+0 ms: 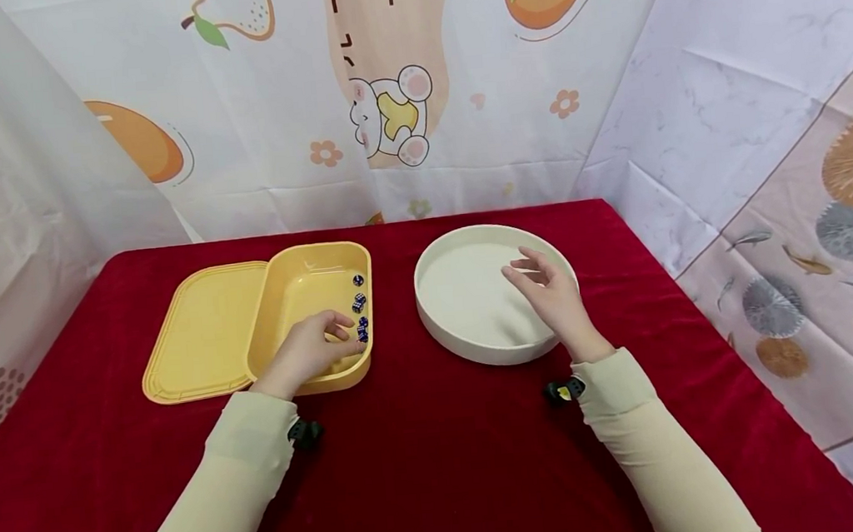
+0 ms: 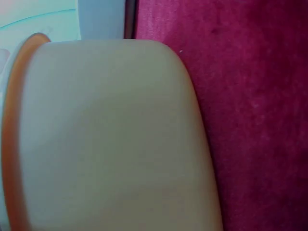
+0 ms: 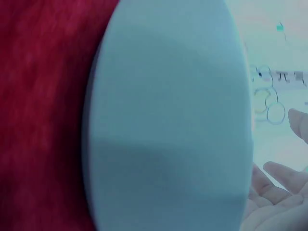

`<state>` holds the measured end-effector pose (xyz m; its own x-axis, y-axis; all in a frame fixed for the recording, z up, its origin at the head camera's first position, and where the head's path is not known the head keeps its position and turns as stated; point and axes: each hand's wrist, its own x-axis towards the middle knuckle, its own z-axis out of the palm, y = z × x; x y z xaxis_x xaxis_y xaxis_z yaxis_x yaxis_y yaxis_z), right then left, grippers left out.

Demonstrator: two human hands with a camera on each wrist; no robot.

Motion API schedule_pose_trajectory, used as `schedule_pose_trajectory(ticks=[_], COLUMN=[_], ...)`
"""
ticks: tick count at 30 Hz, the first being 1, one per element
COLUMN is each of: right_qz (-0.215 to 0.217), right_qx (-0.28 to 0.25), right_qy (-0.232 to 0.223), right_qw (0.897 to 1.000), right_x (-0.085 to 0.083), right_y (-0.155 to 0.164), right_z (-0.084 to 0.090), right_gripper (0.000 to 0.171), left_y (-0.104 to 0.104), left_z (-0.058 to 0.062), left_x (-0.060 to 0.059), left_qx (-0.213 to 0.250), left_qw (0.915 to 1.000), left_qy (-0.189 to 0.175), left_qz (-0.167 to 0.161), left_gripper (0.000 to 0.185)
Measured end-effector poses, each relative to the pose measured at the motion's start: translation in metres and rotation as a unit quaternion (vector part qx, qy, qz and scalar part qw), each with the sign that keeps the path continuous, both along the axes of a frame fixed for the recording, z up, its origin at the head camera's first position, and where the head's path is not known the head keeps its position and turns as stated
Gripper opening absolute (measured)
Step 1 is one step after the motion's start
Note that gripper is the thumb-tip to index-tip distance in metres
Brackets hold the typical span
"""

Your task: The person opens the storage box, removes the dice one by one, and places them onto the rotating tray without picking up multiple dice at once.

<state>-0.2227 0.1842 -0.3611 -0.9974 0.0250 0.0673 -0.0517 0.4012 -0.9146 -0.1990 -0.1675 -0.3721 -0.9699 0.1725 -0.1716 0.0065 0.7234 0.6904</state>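
A yellow box sits on the red cloth with its flat lid lying open to the left. Several small blue dice lie along the box's right inner wall. My left hand reaches into the box, fingers curled right beside the nearest dice; whether it pinches one is hidden. My right hand hovers with relaxed, spread fingers over the right side of a round white tray, holding nothing. The left wrist view shows only the box's pale wall. The right wrist view shows the tray and my fingertips.
The red cloth covers the whole table, bare in front of both containers. Printed curtains hang close behind the table and along its left and right sides. The table's right edge drops off near the tray.
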Motion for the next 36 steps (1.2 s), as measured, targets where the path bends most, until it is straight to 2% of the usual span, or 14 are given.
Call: schedule_pose_trajectory(ticks=[10,15,26,30,36], right_qz=[-0.069,-0.102,-0.147,-0.161,-0.159], right_qx=[-0.02,-0.058,-0.15,-0.178,-0.233], right_qy=[0.011,0.011,0.014,0.011,0.001], right_qw=[0.997,0.993,0.978,0.971,0.96], right_x=[0.001,0.001,0.004,0.002,-0.002], right_y=[0.024,0.032,0.05,0.055,0.059], right_z=[-0.002,-0.003,-0.008,-0.009,-0.009], right_gripper=[0.062,0.058,0.059,0.06,0.062], left_y=[0.002,0.003,0.002,0.002,0.001], left_z=[-0.002,-0.002,-0.005,-0.006,-0.009], left_x=[0.0,-0.003,-0.013,-0.015,-0.017], left_qx=[-0.037,-0.036,-0.009,-0.017,-0.037], left_qw=[0.9993,0.9992,0.9978,0.9968,0.9959], left_qy=[-0.001,-0.016,-0.052,-0.063,-0.064], left_qz=[-0.009,-0.01,-0.04,-0.046,-0.052], left_gripper=[0.039,0.039,0.03,0.029,0.025])
